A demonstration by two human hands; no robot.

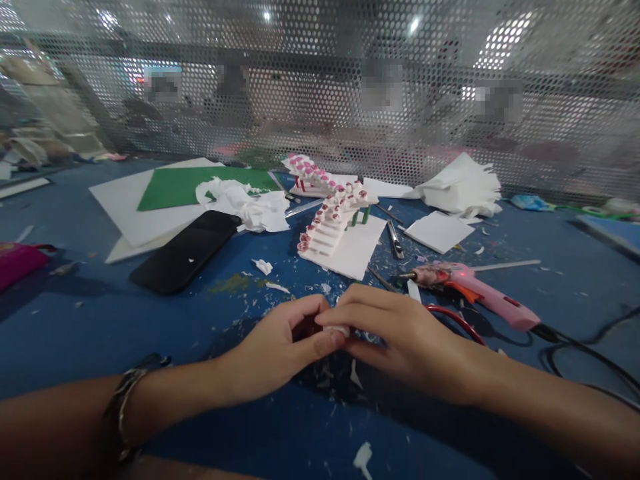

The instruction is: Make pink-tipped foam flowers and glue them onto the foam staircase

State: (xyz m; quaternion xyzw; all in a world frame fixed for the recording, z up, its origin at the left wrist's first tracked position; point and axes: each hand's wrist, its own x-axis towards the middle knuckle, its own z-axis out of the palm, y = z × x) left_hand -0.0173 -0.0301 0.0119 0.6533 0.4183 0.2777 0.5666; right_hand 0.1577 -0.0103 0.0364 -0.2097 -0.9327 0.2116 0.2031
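My left hand [280, 343] and my right hand [395, 330] meet over the near middle of the blue table. Between their fingertips is a small whitish piece [337, 329], mostly hidden, too small to name. Both hands have their fingers closed on it. Just beyond them, a white model staircase [325, 233] with dark red dotted edges stands on a white square base. Behind it is a second model staircase [313, 173] with pink dots and red posts. To the right of my right hand lies a pink hot glue gun [480, 293], a red light showing on its body.
A black phone [187, 253] lies at left, near crumpled white tissue [250, 203] and a green sheet [170, 187]. A cutter knife [395, 239], a white card [440, 231] and a tissue stack [460, 187] are at right. Scraps litter the table before a perforated metal screen [320, 100].
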